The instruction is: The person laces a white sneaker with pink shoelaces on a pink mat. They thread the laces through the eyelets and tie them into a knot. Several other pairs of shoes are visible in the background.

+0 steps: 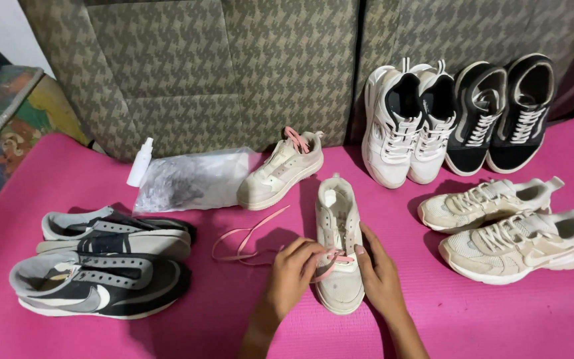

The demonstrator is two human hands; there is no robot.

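A cream sneaker [337, 226] lies toe toward me on the pink mat. A pink lace [247, 239] runs from its eyelets and loops out to the left on the mat. My left hand [291, 272] pinches the lace at the shoe's lower eyelets. My right hand [379, 272] rests against the shoe's right side, fingers by the eyelets and the lace. The matching cream sneaker [280, 171] with a pink lace at its top stands a little farther back to the left.
A pink mat [499, 312] covers the floor. Grey and black sneakers [104, 262] lie at left, beige sneakers [509, 229] at right, white [403, 126] and black [503, 116] pairs lean on a patterned cushion [234, 66]. A plastic bag [191, 179] and small spray bottle [140, 163] sit behind.
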